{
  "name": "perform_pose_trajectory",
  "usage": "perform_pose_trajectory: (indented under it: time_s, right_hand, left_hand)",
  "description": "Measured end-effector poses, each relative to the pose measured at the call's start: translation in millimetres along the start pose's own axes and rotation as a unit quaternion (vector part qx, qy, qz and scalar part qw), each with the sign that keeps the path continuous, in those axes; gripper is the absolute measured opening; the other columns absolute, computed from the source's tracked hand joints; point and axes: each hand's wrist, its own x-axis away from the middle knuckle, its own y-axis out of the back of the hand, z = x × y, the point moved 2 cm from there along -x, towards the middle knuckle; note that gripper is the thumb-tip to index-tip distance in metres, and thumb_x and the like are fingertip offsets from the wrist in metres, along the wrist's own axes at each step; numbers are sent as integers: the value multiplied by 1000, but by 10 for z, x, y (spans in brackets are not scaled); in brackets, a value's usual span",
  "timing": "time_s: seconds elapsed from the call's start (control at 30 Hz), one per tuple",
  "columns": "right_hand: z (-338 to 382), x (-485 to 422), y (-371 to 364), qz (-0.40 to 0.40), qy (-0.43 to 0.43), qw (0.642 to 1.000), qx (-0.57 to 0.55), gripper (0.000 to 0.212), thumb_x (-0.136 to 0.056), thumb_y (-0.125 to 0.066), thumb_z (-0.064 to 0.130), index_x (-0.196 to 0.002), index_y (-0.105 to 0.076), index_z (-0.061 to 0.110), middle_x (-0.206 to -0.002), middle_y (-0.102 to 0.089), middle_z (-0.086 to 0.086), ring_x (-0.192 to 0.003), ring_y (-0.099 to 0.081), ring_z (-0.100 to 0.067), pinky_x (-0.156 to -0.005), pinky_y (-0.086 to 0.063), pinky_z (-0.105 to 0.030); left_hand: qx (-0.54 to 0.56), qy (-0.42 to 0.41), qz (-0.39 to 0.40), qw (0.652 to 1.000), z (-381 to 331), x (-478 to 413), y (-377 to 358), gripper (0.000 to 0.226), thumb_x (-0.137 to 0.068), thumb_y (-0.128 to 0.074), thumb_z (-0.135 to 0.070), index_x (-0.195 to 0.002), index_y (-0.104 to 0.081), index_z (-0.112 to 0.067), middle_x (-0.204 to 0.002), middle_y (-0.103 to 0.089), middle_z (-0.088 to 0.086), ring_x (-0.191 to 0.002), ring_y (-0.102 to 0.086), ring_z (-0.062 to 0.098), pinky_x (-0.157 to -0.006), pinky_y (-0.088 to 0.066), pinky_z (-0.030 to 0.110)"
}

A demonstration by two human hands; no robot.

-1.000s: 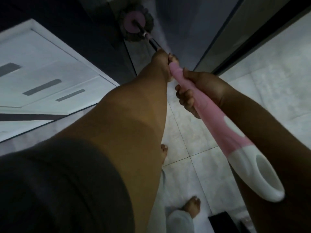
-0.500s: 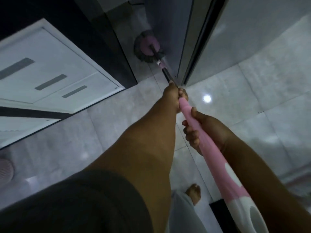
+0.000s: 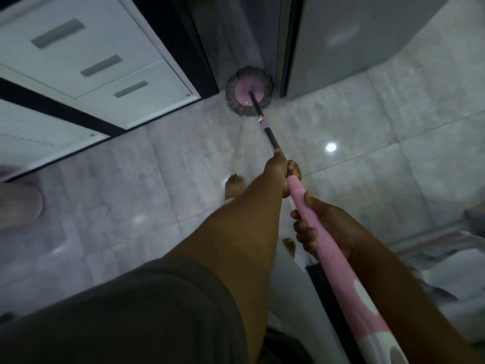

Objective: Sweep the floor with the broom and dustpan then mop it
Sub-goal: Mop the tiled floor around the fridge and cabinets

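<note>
Glossy tiled floor (image 3: 126,206), white cabinet (image 3: 105,40), left hand (image 3: 278,174), right hand (image 3: 325,228), each grip clenched on mop handle (image 3: 341,274)

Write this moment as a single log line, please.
step: mopping | left hand: grips mop handle, ahead | right hand: grips mop handle, behind | mop head: on floor, at gap between cabinet and grey appliance

One mop (image 3: 248,94); two hands: left hand (image 3: 277,175), right hand (image 3: 324,225); two bare feet (image 3: 234,185); three drawer handles (image 3: 101,65).
</note>
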Motion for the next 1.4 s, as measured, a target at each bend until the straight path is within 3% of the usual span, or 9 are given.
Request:
perform_pose_trajectory:
  time_s: [0.17,0.37,0.67,0.93,1.07,1.23,1.4]
  right_hand:
    - [-418,389,12,-25,-15,999,31,50,-96,-48,49,-111,-54,2,-60,-52,-6,-38,-47,-13,-37,-45,-21]
    - [-606,538,-351,-46,-46,995,71,50,-98,-45,48,-111,-53,1,-60,-51,-7,-37,-46,-13,-36,-43,-21]
    - [-821,151,-1456,-74,-105,975,182,51,-96,-49,51,-108,-54,2,-58,-51,-7,-39,-46,-16,-37,-41,-23]
    - [-1098,-481,-2620,-51,-101,964,243,51,-96,-50,53,-98,-55,2,-55,-52,-5,-39,-45,-14,-37,-40,-21]
    - [-1151,-559,-2697,-49,-88,968,229,51,-94,-51,54,-94,-54,3,-53,-49,-3,-37,-43,-11,-36,-39,-18]
    - [-1304,-520,-2600,-43,-93,974,204,47,-96,-49,50,-88,-53,4,-55,-47,-3,-35,-42,-10,-34,-39,-17]
    - [-1565,-213,-2103,-51,-95,973,203,48,-96,-50,52,-90,-53,4,-59,-47,-3,-35,-43,-9,-33,-40,-17]
  left_hand:
    - [45,15,2,999,488,367,211,56,-100,-39,-58,-62,-34,-17,-39,-30,-6,-25,-25,6,-29,-20,12]
    - [99,31,19,994,573,670,584,54,-97,-47,-56,-61,-39,-16,-44,-35,-6,-28,-29,6,-30,-23,13]
    - [241,29,21,970,69,885,1721,48,-93,-57,-54,-70,-48,-13,-59,-44,-5,-35,-38,5,-34,-32,13]
    - [286,-14,2,958,-642,992,2932,51,-98,-49,-54,-67,-43,-14,-57,-41,-5,-30,-35,5,-31,-28,11]
    - [268,-6,26,963,-669,984,3004,52,-98,-47,-56,-64,-39,-17,-42,-39,-5,-28,-34,4,-32,-25,10]
    - [267,-2,25,963,-520,972,3037,51,-96,-51,-55,-64,-38,-18,-40,-37,-6,-26,-32,5,-31,-24,10]
    - [226,-2,10,974,70,997,2815,51,-95,-50,-56,-61,-38,-19,-41,-36,-7,-28,-31,5,-34,-23,8]
